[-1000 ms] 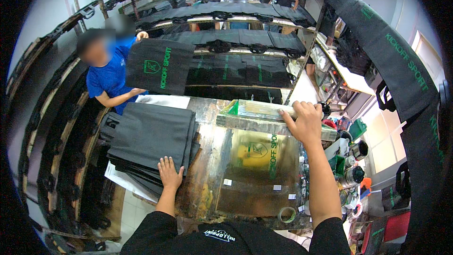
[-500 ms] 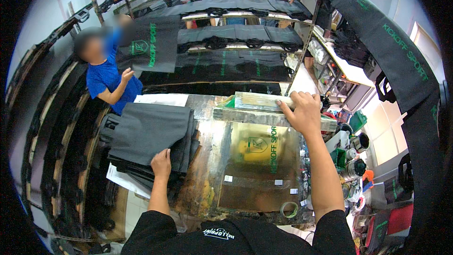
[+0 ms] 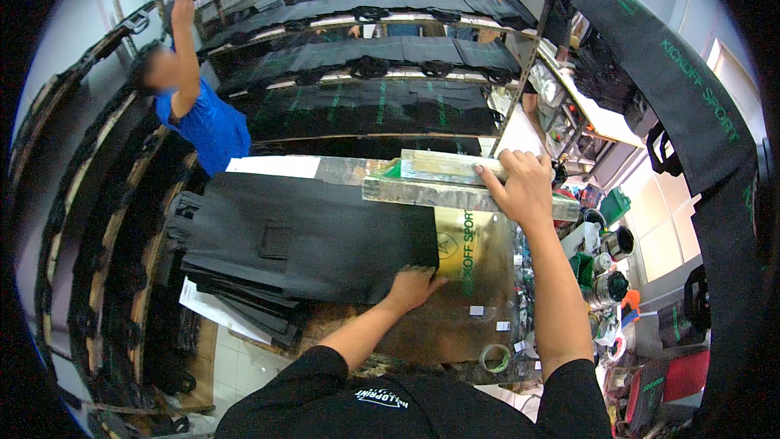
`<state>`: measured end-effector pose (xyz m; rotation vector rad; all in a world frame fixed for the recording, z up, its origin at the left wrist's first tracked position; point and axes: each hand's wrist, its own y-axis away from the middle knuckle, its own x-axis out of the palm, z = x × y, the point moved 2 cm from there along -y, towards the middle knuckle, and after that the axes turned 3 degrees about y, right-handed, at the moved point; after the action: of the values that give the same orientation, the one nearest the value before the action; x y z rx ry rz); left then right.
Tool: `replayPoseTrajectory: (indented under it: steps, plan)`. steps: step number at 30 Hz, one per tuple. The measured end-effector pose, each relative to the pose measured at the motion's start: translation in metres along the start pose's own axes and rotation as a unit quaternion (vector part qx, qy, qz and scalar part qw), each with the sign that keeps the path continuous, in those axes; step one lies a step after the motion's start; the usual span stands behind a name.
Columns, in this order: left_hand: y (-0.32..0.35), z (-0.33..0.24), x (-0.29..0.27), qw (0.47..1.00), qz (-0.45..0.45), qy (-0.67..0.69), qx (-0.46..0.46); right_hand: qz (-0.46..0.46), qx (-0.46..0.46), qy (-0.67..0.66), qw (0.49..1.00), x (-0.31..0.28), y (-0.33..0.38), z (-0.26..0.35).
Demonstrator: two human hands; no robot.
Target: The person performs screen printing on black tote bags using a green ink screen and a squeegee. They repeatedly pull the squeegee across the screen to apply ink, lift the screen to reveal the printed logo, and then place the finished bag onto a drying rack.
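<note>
A black fabric piece [image 3: 325, 240] lies spread across the work table, reaching from a stack of like pieces [image 3: 236, 297] at the left onto the yellow-stained printing surface [image 3: 479, 272]. My left hand [image 3: 413, 286] presses flat on the fabric's near right corner. My right hand [image 3: 524, 187] grips the far edge of a raised screen frame [image 3: 431, 179], which tilts up above the table. Green lettering shows on the yellow patch beside the fabric's right edge.
A person in a blue shirt [image 3: 199, 118] stands at the far left with one arm raised to the drying racks [image 3: 366, 57], which hold several black printed pieces. A tape roll [image 3: 493, 357] lies at the table's near edge. Ink tubs and cans [image 3: 605, 264] crowd the right side.
My left hand has slid a black fabric piece rightward from the stack onto the printing surface. The person in blue has lifted an arm higher toward the racks. My right hand stays on the frame.
</note>
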<state>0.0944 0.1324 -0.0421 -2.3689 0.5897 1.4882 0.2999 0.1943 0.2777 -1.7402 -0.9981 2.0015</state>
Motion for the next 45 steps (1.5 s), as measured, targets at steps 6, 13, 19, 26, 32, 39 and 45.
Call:
replayPoseTrajectory:
  steps: [6,13,19,26,32,39,45]
  plan:
    - [0.045,-0.009,0.041,0.990,0.061,-0.058,0.117,-0.023,-0.019,0.000,1.000,0.018,0.003,-0.008]
    - [0.086,0.017,0.035,0.992,0.054,-0.079,0.078,-0.046,-0.007,0.009,0.999,0.019,-0.002,-0.015]
    - [0.026,-0.024,0.071,0.992,0.052,-0.049,0.101,-0.019,-0.012,0.013,1.000,0.023,-0.010,-0.019]
    - [0.004,-0.081,0.102,0.991,0.045,0.006,0.126,-0.013,-0.015,0.016,1.000,0.025,-0.014,-0.021]
    - [0.018,-0.098,0.111,0.990,0.028,0.046,0.130,-0.033,-0.028,0.025,0.999,0.026,-0.013,-0.022]
    - [0.031,-0.097,0.110,0.990,0.028,0.066,0.124,-0.015,-0.032,0.038,0.999,0.029,-0.012,-0.017]
    - [0.038,-0.088,0.077,0.977,0.140,0.157,0.039,0.016,-0.009,0.043,0.999,0.027,-0.009,-0.026]
